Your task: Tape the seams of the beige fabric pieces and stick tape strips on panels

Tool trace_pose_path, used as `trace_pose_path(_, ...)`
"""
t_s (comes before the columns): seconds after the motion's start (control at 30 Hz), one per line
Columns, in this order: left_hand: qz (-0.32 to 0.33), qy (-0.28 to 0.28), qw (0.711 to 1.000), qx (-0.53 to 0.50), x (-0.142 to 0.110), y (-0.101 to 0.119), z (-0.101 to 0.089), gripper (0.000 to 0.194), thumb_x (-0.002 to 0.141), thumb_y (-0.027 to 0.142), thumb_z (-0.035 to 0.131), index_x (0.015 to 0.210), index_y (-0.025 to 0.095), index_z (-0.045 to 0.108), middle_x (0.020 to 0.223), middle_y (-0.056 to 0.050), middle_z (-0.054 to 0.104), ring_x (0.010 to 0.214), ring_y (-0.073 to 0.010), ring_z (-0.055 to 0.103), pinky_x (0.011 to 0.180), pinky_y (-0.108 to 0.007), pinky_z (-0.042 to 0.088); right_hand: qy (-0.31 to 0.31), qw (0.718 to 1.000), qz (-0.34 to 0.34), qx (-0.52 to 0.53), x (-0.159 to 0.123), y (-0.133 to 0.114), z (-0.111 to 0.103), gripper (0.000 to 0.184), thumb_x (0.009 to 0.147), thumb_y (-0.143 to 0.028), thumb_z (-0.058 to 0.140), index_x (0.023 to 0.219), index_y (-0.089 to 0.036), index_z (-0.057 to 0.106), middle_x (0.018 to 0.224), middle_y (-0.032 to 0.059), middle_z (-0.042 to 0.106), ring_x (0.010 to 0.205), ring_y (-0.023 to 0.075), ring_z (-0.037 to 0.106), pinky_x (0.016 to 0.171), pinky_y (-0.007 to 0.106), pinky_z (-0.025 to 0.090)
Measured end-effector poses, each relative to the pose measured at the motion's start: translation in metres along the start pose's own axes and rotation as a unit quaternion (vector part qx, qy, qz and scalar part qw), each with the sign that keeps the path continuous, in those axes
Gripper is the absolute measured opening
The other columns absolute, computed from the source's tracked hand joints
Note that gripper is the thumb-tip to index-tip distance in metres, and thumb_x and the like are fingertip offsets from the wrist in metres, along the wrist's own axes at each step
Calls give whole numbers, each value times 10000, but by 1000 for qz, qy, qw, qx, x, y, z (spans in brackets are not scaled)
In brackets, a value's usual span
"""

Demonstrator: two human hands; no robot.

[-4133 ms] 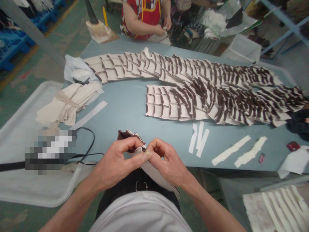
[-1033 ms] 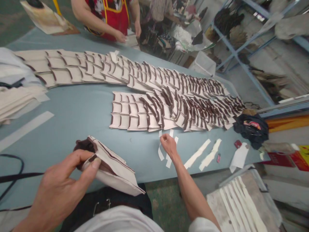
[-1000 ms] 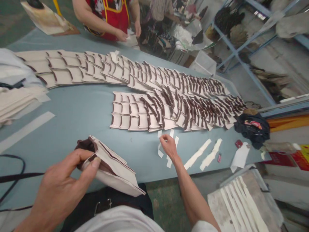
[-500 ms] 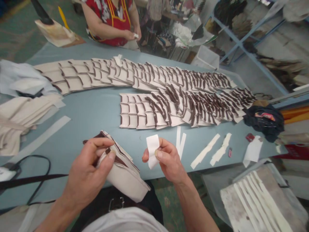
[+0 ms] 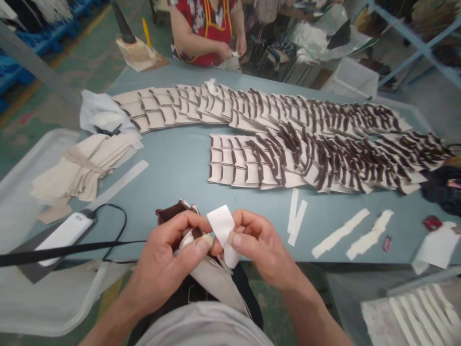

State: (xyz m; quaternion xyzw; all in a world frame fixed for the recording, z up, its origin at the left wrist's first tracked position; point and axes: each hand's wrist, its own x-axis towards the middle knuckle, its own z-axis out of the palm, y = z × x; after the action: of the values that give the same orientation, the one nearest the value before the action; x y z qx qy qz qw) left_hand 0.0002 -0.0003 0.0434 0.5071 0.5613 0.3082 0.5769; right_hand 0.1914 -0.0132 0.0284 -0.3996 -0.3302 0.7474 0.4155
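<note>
My left hand (image 5: 167,259) is closed on a stack of cream fabric pieces with brown edges (image 5: 212,283), held at the table's near edge against my waist. My right hand (image 5: 257,242) pinches a white strip of tape (image 5: 222,230) and holds it against the top of that stack, fingertips of both hands touching. Two more white strips (image 5: 295,216) lie on the blue table (image 5: 176,163) just to the right.
Long overlapping rows of cream and brown pieces (image 5: 288,149) cover the far half. A bundle of cream cloth (image 5: 82,168) and a white device with black cable (image 5: 61,235) lie left. Torn strips (image 5: 355,233) lie right. Another person in a red apron (image 5: 207,31) works opposite.
My right hand picked a white strip off the table and carried it back to the stack. Both hands have come together at the near edge.
</note>
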Motion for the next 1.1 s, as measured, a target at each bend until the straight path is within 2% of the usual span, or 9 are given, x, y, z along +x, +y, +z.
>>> trace_pose_path(0.2,13,-30,999,-23,0,-4,2,256,902,383,712,733,194,675,592,29,675,526,-109,536,510,-206,394,-31,999,43,-8,-2,5,3,461,871,-591,818,875,-172,625,790,57,792,607,99,599,610,202,492)
trace_pose_path(0.3,-12,-38,998,-46,-1,-9,-1,296,921,425,716,751,187,670,609,20,684,512,-100,515,498,-197,385,-31,999,38,-12,-2,6,2,453,928,-610,744,885,-175,622,752,47,777,631,112,615,612,198,489)
trace_pose_path(0.43,-63,-48,991,-107,-5,-7,2,339,916,468,727,751,186,639,631,-7,716,520,-119,579,522,-215,425,-34,998,24,-53,-1,5,1,525,1002,-684,598,894,-171,632,759,55,764,668,126,629,633,210,505)
trace_pose_path(0.53,-67,-79,987,-122,-6,-6,3,355,938,489,706,764,188,637,658,-36,743,539,-147,628,533,-236,447,-53,995,14,-86,0,2,-2,581,1047,-696,495,880,-164,660,745,53,748,653,126,627,625,213,508)
trace_pose_path(0.63,-38,-70,994,-72,-6,-8,0,346,961,486,675,778,193,660,666,-38,744,549,-155,626,525,-246,452,-84,991,19,-100,1,1,-8,619,1069,-685,450,863,-153,691,736,53,742,623,118,618,613,209,503)
trace_pose_path(0.73,26,-45,999,12,-4,-7,-3,293,952,434,683,775,200,693,655,-23,729,557,-160,623,531,-259,486,-143,986,73,-46,4,3,-13,682,1048,-746,420,868,-149,696,688,53,741,574,121,631,606,212,525)
trace_pose_path(0.9,107,-58,991,62,1,1,-5,239,942,335,659,755,210,737,603,-12,725,530,-177,649,550,-286,544,-271,935,206,99,13,13,-16,754,954,-845,486,816,-141,714,613,43,711,458,117,590,483,201,470)
trace_pose_path(0.97,120,-72,987,73,3,3,-6,226,931,314,664,763,204,767,658,-31,774,567,-189,687,593,-291,579,-278,922,233,133,16,16,-15,706,899,-839,604,815,-147,715,636,32,715,472,114,595,487,202,477)
trace_pose_path(1.1,145,-74,982,100,7,3,-10,223,931,290,669,786,200,813,647,-27,777,556,-176,691,619,-266,590,-243,928,221,174,19,18,-11,602,794,-746,817,804,-155,698,563,-42,619,431,72,499,462,178,479)
